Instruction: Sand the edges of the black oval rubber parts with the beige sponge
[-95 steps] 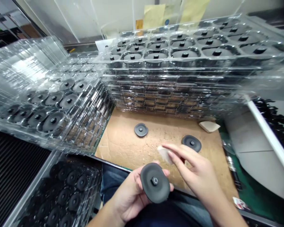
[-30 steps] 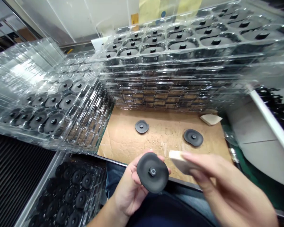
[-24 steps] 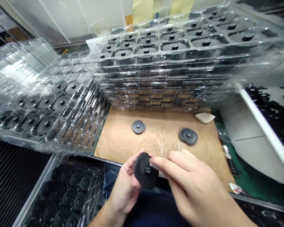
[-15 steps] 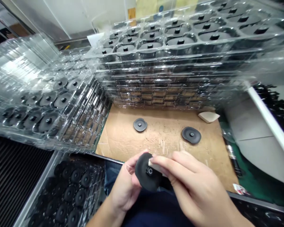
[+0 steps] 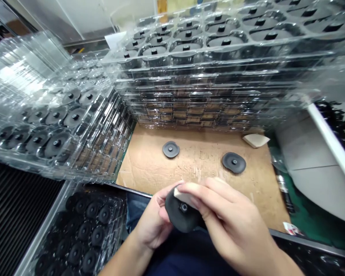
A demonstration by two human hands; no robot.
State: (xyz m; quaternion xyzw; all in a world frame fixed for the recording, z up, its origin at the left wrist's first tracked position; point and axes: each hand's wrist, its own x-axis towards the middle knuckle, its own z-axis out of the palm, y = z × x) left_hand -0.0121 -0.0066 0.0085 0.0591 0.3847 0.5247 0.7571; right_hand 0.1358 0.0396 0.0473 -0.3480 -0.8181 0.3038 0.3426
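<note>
My left hand [image 5: 156,220] is closed on the edge of a round black plastic disc [image 5: 180,218] with a small hub at its middle, tilted toward me. In my right hand [image 5: 232,218], a pale, cream-coloured pad [image 5: 185,197] is pinched between thumb and fingers and rests against the disc's face above the hub. Part of the disc's right side is hidden by the right hand. Two similar dark discs lie flat on the cardboard beyond my hands, one on the left [image 5: 170,149] and one on the right [image 5: 234,162].
Stacked clear plastic trays [image 5: 189,80] of discs stand behind the cardboard sheet [image 5: 149,168], with another stack [image 5: 97,134] at left. A cream wedge-shaped pad [image 5: 255,140] lies at the back right. Below left, a tray [image 5: 115,230] holds more discs. A white bin [image 5: 310,153] stands right.
The pale pad in my right hand has slid a little up and left across the disc's face. My left hand keeps its hold on the disc, and the view has shifted slightly.
</note>
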